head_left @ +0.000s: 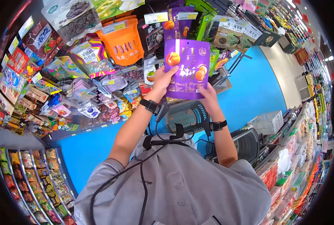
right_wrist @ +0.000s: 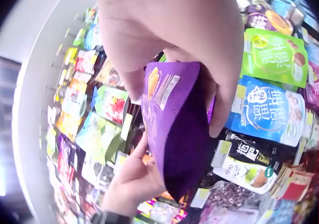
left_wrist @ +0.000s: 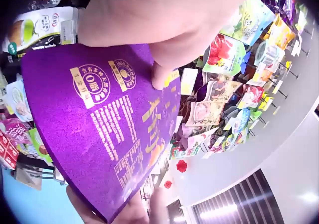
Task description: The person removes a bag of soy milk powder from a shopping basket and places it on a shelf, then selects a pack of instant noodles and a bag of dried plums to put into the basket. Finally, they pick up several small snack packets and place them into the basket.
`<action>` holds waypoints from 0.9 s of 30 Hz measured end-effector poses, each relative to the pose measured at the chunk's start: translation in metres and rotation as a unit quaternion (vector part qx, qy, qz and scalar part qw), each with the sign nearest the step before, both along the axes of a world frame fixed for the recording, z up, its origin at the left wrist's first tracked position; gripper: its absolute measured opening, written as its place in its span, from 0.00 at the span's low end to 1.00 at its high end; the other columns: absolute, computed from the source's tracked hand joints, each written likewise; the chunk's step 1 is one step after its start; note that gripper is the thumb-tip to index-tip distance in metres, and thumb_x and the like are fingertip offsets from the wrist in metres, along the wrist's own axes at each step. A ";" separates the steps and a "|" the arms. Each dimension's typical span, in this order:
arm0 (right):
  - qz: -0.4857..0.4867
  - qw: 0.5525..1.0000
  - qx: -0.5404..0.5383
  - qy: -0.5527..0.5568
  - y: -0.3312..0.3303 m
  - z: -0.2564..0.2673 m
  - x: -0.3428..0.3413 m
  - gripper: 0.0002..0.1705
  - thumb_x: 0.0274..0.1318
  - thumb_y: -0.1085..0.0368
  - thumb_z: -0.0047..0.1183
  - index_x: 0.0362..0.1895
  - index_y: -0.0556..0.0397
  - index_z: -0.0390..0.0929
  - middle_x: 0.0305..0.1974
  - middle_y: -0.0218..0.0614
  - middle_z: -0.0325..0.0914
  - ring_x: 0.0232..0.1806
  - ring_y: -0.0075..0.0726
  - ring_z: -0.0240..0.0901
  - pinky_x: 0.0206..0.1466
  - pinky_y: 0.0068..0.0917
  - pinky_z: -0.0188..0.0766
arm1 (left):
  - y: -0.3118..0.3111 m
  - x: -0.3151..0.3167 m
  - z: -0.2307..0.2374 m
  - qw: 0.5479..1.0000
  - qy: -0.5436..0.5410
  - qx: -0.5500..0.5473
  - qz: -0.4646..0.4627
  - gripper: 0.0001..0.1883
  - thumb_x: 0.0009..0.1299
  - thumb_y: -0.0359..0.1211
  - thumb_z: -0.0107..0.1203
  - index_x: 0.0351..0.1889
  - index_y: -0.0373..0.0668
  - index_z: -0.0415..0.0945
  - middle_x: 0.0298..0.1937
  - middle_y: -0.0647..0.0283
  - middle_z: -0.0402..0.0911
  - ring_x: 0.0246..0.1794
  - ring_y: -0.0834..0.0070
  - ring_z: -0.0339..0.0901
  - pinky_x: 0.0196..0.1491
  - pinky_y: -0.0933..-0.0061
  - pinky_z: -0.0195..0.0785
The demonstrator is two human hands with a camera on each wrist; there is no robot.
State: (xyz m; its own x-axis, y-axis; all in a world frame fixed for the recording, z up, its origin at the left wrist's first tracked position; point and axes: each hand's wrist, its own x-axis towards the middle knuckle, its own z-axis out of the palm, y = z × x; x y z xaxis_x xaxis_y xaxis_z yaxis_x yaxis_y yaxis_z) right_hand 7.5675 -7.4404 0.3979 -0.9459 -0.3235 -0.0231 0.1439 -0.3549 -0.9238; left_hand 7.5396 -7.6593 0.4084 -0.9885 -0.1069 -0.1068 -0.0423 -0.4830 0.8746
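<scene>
A purple pouch with orange fruit pictures (head_left: 186, 80) is held upright before the shelves in the head view. My left hand (head_left: 163, 81) grips its left edge, thumb across the front. At the lower right corner my right hand (head_left: 211, 98) pinches it. In the left wrist view the pouch (left_wrist: 84, 119) shows small gold print, with the left hand (left_wrist: 164, 20) over its upper edge. The right wrist view shows the pouch (right_wrist: 169, 114) side-on, the right hand (right_wrist: 174, 30) around one end and the left hand (right_wrist: 133, 179) at its far side.
Hanging snack bags fill the rack, among them an orange bag (head_left: 120, 42) and a similar purple pouch (head_left: 178, 23) behind the held one. Below are a dark basket (head_left: 185, 117) and blue floor (head_left: 249, 84). Shelves of packets (head_left: 35, 180) stand at lower left, more goods at right.
</scene>
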 end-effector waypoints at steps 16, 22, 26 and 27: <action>-0.193 0.860 0.398 0.256 -0.018 -0.002 0.008 0.41 0.44 0.68 0.66 0.63 0.64 0.61 0.56 0.47 0.71 0.58 0.39 0.69 0.61 0.34 0.65 | 0.001 0.014 0.004 0.973 0.067 -0.211 0.064 0.16 0.59 0.25 0.62 0.45 0.32 0.75 0.39 0.57 0.83 0.34 0.76 0.81 0.39 0.75 0.74; -0.012 0.942 0.264 0.209 -0.045 -0.014 0.011 0.53 0.39 0.65 0.69 0.69 0.62 0.51 0.58 0.46 0.68 0.61 0.39 0.65 0.63 0.34 0.62 | 0.044 0.020 0.017 0.906 0.045 -0.411 0.091 0.16 0.55 0.32 0.61 0.37 0.33 0.71 0.29 0.51 0.78 0.30 0.57 0.79 0.35 0.60 0.71; -0.051 0.982 0.133 0.124 -0.047 -0.051 0.001 0.42 0.48 0.71 0.61 0.67 0.60 0.55 0.56 0.41 0.69 0.58 0.34 0.68 0.61 0.31 0.65 | 0.050 0.023 0.009 0.879 0.121 -0.461 0.013 0.30 0.57 0.38 0.63 0.52 0.32 0.65 0.45 0.50 0.73 0.39 0.65 0.75 0.42 0.69 0.70; -0.081 0.994 0.050 0.044 -0.046 -0.062 -0.002 0.37 0.50 0.74 0.58 0.65 0.59 0.57 0.55 0.39 0.70 0.57 0.32 0.69 0.60 0.30 0.66 | 0.049 0.022 0.003 0.880 0.122 -0.459 0.015 0.30 0.57 0.38 0.63 0.52 0.32 0.65 0.45 0.50 0.73 0.39 0.65 0.75 0.42 0.69 0.70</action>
